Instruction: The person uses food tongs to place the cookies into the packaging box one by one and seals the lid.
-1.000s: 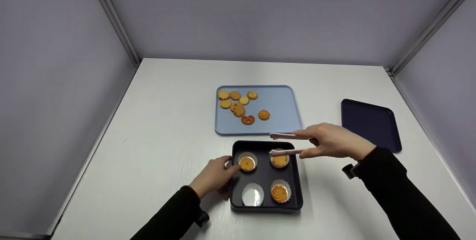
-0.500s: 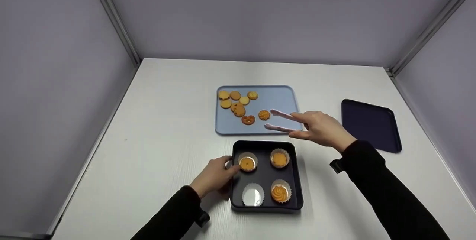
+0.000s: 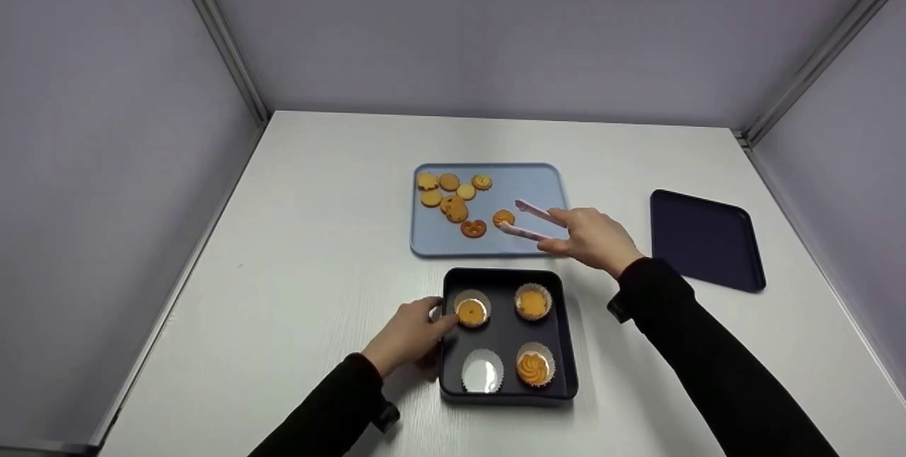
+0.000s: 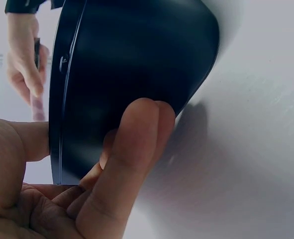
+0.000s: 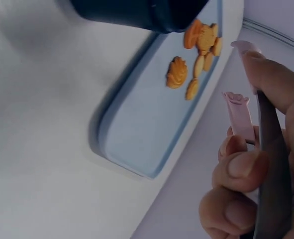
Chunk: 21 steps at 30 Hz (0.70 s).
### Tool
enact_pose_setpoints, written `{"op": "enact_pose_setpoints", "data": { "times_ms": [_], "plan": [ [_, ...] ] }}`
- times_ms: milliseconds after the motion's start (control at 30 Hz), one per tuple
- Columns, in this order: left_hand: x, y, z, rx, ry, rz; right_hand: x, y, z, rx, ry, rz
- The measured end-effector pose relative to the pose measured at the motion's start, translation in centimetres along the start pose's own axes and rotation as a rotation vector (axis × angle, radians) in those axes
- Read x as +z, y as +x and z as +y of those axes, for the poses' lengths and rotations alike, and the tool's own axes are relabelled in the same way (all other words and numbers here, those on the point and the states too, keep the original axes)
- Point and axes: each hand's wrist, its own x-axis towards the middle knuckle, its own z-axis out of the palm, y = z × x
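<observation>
1. Out on the left, the left hand (image 3: 410, 333) gripped the black pan (image 3: 506, 333) by its wall!
2. The blue tray (image 3: 524, 181) lay beyond, a swirl cookie (image 3: 504, 216) right of the cookie cluster (image 3: 454, 208).
3. In the pan, four paper cups (image 3: 483, 372), three bearing cookies (image 3: 534, 369)!
4. Pink-tipped tongs (image 3: 522, 233) hung parted at the swirl cookie; contact, impossible to tell.
5. The right hand (image 3: 597, 239) held them.
6. Far right, a dark tray (image 3: 708, 241).

I watch through three cameras: one high, two close.
The head one looks forward and down over the white table (image 3: 318, 230). The left wrist one is very near the dark pan (image 4: 127, 64), which the head one sees too. The right wrist one, tipped sideways, looks past the tongs (image 5: 240, 117) to the blue tray (image 5: 137, 124), also in the head view.
</observation>
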Motion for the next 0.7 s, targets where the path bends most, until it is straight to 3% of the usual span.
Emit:
{"op": "enact_pose_setpoints", "data": {
  "times_ms": [700],
  "plan": [
    [0.0,0.0,0.0,-0.007,0.001,0.001,3.1,2.9,1.2,0.047,-0.092,-0.032]
  ]
}}
